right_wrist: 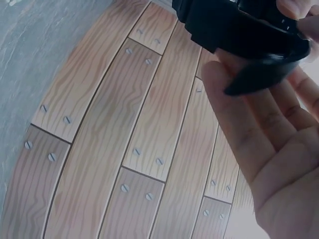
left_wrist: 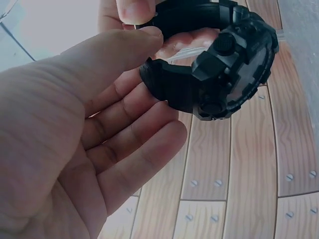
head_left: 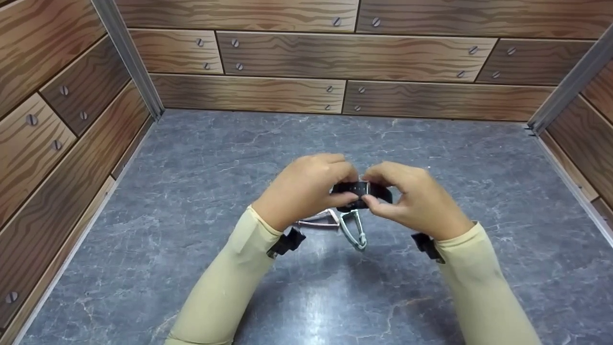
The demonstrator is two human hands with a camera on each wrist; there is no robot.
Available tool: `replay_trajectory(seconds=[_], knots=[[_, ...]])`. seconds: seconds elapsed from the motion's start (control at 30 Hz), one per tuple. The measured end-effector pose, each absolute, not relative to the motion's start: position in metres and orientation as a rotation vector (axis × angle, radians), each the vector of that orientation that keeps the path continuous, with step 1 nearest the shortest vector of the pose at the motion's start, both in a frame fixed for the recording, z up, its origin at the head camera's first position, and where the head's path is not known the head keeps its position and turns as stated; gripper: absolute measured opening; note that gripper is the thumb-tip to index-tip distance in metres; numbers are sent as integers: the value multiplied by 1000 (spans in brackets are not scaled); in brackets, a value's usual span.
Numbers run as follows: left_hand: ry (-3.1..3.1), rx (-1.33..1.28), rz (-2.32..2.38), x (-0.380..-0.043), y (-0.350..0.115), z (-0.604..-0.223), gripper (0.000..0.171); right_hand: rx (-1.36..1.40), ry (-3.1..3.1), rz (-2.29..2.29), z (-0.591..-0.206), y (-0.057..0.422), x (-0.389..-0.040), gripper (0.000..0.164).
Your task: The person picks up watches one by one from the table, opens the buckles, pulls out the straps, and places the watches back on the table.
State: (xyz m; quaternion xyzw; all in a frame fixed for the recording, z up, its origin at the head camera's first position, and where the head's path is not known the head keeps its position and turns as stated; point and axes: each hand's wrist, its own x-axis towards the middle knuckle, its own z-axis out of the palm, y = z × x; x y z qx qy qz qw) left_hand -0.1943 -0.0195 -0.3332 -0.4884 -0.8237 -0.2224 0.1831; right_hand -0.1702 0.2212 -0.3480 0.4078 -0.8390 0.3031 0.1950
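1 watch [left_wrist: 212, 64] is pinched by the curled left hand [head_left: 306, 184] and right hand [head_left: 416, 199]; its looped strap [right_wrist: 254, 77] seems not yet secured.

no text, label, brand or number can be read.

A chunky black watch [left_wrist: 222, 82] is held aloft between the fingertips of a left hand [head_left: 311, 184] and a right hand [head_left: 414, 199] above a gray tabletop [head_left: 201, 268].
Its strap [left_wrist: 174, 87] bends round in a loop, the ends uppermost, while the thick, ridged case with side buttons hangs lowest, its round face [left_wrist: 249, 74] turned down and away. A row of holes and a shiny metal bar [head_left: 368, 188] show on the strap; fingers partly hide where its ends meet.
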Motion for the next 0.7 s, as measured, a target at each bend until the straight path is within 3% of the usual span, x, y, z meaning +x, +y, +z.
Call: replay_trajectory(seconds=[0.7], knots=[[-2351,-1403,-651,-196,-20,-335,21,1154,-2413,990,-348,226,-171,22]])
